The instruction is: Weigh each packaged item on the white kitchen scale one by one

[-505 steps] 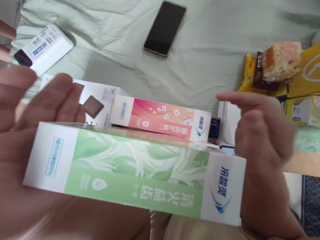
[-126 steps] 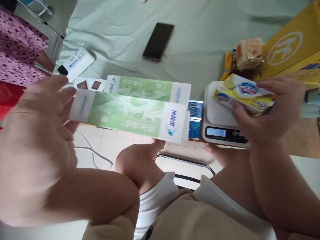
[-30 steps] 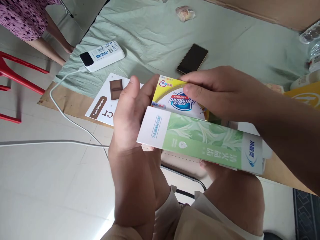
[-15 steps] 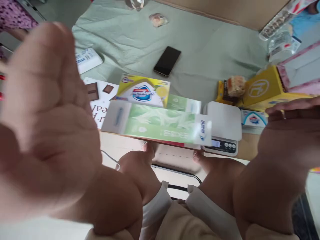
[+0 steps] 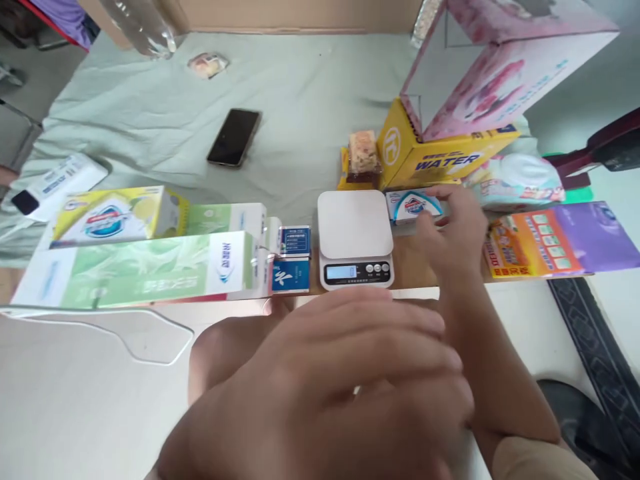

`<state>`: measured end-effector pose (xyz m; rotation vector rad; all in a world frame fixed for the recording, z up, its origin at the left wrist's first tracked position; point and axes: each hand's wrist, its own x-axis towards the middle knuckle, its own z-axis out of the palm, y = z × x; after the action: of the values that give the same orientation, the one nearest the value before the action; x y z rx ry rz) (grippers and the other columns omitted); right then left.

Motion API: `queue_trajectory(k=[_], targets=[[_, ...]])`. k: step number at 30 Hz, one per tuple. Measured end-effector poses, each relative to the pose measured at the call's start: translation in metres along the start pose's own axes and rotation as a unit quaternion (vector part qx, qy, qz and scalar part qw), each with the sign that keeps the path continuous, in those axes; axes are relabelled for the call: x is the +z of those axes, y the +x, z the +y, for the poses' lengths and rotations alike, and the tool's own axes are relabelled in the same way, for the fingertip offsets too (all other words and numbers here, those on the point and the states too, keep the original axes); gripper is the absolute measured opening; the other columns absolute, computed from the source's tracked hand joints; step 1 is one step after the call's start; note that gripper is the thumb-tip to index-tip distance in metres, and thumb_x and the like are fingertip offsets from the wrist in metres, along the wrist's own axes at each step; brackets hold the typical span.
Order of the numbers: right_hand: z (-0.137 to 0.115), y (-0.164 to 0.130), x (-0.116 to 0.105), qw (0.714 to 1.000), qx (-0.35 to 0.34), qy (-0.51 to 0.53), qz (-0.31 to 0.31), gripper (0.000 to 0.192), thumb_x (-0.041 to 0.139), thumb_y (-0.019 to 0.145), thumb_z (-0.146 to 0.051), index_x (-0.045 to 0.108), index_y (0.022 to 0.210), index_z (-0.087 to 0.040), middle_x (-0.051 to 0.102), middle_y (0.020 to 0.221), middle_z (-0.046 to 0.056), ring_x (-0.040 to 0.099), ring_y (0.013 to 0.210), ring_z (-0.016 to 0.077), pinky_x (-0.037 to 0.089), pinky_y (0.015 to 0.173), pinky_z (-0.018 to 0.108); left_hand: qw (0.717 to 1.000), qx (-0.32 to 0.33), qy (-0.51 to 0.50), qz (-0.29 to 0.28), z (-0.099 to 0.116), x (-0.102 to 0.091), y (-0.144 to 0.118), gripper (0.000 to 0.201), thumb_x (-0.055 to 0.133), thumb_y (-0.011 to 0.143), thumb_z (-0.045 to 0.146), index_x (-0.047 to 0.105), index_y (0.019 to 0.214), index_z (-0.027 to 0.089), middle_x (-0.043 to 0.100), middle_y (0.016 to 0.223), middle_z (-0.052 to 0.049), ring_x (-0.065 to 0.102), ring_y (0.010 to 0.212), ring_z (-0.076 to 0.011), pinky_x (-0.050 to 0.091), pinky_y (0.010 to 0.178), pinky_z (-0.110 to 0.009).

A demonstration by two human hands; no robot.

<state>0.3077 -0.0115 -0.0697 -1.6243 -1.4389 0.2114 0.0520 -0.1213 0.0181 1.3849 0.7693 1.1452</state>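
Observation:
My left hand [image 5: 345, 373] is large and blurred in the foreground, in front of the kitchen scale. Its fingers stretch to the right, side by side, with nothing seen in them. Farther right, my right hand [image 5: 457, 230] reaches to the right end of a white and blue soap box [image 5: 409, 205]. Thumb and fingers are apart around that end; a firm grip cannot be made out. The soap box lies just right of the white kitchen scale [image 5: 355, 227], whose platform bears nothing and whose display is lit.
Left are a yellow soap box [image 5: 110, 217], long green toothpaste boxes [image 5: 160, 267] and small blue boxes [image 5: 291, 275]. A phone [image 5: 234, 137] lies behind. At right, a pink box [image 5: 505, 73] sits on a yellow box [image 5: 440, 153], near an orange and purple package [image 5: 555, 243].
The view has turned to the right. My right hand has come in to the white and blue soap box. My left hand, previously raised palm-out at left, now lies across the lower middle.

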Motion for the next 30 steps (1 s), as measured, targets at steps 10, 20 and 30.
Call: queue_trajectory(k=[10, 20, 30], targets=[[0.035, 0.008, 0.005, 0.939, -0.031, -0.263, -0.221, 0.071, 0.058, 0.086, -0.028, 0.049, 0.157, -0.027, 0.045, 0.165, 0.014, 0.038, 0.156, 0.0432, 0.037, 0.121, 0.07, 0.896, 0.085, 0.412, -0.142, -0.091, 0.026, 0.076, 0.022, 0.054, 0.1, 0.02, 0.072, 0.112, 0.015, 0.077, 0.124, -0.014, 0.073, 0.121, -0.0258, 0.064, 0.105, -0.042], [0.054, 0.001, -0.022, 0.967, -0.007, -0.222, -0.125, 0.065, 0.079, 0.075, -0.049, 0.064, 0.131, -0.021, 0.063, 0.119, 0.015, 0.064, 0.106, 0.0339, 0.057, 0.095, 0.054, 0.911, 0.115, 0.391, -0.068, -0.094, 0.018, 0.074, 0.02, 0.056, 0.098, 0.016, 0.072, 0.109, 0.013, 0.077, 0.118, -0.013, 0.073, 0.123, -0.0234, 0.062, 0.107, -0.035], [-0.007, -0.03, 0.023, 0.96, -0.242, -0.081, -0.116, 0.058, 0.071, 0.09, -0.036, 0.056, 0.145, -0.023, 0.065, 0.127, 0.014, 0.067, 0.114, 0.0278, 0.061, 0.096, 0.044, 0.907, 0.01, 0.407, 0.107, -0.094, -0.006, 0.065, 0.039, 0.061, 0.095, 0.03, 0.058, 0.133, 0.02, 0.063, 0.138, -0.016, 0.065, 0.131, -0.0268, 0.061, 0.112, -0.047]])
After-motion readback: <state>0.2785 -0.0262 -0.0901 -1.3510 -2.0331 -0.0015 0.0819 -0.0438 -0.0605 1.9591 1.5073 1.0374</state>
